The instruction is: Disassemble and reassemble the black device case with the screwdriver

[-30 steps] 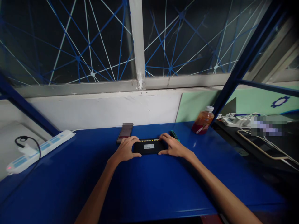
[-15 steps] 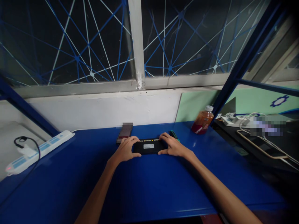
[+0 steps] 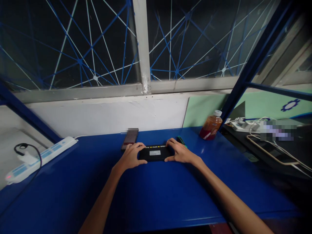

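A flat black box-shaped device (image 3: 155,157) with a white label and small yellow marks along its far edge lies at the middle of the blue table. My left hand (image 3: 131,156) grips its left end, thumb at the near side and fingers over the far side. At the right end, my right hand (image 3: 179,152) holds it the same way. Just behind my left hand is a dark phone (image 3: 130,137), partly covered by the fingers. A small green and black object (image 3: 181,140) lies beyond my right hand; its kind is unclear.
A white power strip (image 3: 46,156) with a black cable runs along the table's left side. A bottle of orange-brown drink (image 3: 211,126) stands at the back right. Blue frame posts (image 3: 240,87) rise at both sides. Farther right, a dark surface carries cables and a phone (image 3: 271,149).
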### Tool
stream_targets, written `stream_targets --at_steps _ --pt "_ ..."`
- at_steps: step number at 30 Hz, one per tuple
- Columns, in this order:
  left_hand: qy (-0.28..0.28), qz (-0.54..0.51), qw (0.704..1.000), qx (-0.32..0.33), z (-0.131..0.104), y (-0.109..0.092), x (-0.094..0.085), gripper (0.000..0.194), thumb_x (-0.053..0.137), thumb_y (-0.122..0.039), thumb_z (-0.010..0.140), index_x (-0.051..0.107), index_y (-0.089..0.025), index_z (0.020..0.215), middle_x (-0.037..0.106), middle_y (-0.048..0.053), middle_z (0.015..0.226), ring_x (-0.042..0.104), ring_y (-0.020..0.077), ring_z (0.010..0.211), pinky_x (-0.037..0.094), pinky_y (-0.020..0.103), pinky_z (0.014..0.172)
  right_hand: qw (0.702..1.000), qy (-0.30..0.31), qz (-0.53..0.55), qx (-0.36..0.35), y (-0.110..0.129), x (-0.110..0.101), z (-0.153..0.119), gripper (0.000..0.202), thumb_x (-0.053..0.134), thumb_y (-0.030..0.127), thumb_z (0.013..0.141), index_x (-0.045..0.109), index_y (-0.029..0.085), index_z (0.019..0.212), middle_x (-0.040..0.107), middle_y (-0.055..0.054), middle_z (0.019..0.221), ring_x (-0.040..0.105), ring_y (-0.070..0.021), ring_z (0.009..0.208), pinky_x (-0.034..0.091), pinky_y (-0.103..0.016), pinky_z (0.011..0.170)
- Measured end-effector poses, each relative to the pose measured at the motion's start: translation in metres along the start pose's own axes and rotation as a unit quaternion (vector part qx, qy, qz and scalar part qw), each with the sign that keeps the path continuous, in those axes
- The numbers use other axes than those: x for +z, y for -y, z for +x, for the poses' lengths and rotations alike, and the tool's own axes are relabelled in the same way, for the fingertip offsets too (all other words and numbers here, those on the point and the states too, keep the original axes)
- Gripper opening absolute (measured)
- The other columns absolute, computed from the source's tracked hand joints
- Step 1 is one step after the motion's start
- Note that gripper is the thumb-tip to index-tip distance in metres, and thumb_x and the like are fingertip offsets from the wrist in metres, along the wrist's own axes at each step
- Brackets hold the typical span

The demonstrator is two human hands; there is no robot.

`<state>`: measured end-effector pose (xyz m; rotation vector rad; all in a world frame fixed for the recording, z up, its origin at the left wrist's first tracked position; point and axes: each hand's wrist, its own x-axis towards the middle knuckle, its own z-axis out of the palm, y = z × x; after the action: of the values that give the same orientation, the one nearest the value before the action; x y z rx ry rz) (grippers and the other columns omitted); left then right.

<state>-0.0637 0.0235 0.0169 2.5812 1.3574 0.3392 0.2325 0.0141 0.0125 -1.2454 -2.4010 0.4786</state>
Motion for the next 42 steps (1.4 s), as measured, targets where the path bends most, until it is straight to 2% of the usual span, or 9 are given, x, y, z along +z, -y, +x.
stream_targets --at_steps 7,19,32,42 --pt "-0.011 0.015 1.000 0.004 -0.001 0.000 -0.002 0.065 0.068 -0.056 0.070 0.055 -0.024 0.124 0.053 0.009 0.134 0.049 0.0334 0.121 0.029 0.053 0.104 1.000 -0.003 -0.001 0.005 -0.003 0.002 -0.001 0.061 0.071 0.062 0.067 0.048 0.021 0.106 0.050 -0.007 0.109 0.056 -0.0215 0.088 0.047 -0.036 0.077" --pt "-0.007 0.015 1.000 -0.010 -0.001 -0.008 -0.008 0.068 0.068 -0.059 0.068 0.058 -0.021 0.123 0.054 0.012 0.134 0.049 0.0346 0.121 0.034 0.052 0.101 1.000 0.002 0.000 0.013 0.002 -0.001 -0.001 0.062 0.072 0.061 0.065 0.049 0.020 0.105 0.050 -0.007 0.108 0.056 -0.0217 0.086 0.048 -0.037 0.076" --pt "0.000 -0.009 1.000 -0.030 0.000 -0.003 -0.001 0.069 0.070 -0.058 0.067 0.053 -0.020 0.121 0.052 0.011 0.135 0.049 0.0335 0.121 0.035 0.048 0.101 1.000 -0.005 -0.010 0.012 0.004 0.000 -0.003 0.062 0.072 0.060 0.066 0.049 0.020 0.106 0.051 -0.007 0.109 0.057 -0.0214 0.087 0.047 -0.036 0.077" --pt "-0.004 -0.022 1.000 -0.020 0.001 0.000 0.000 0.064 0.069 -0.059 0.067 0.053 -0.022 0.117 0.052 0.011 0.134 0.048 0.0335 0.121 0.035 0.049 0.100 1.000 -0.016 -0.009 0.010 0.007 -0.001 -0.002 0.058 0.073 0.055 0.066 0.051 0.019 0.105 0.052 -0.008 0.108 0.057 -0.0222 0.087 0.048 -0.038 0.077"
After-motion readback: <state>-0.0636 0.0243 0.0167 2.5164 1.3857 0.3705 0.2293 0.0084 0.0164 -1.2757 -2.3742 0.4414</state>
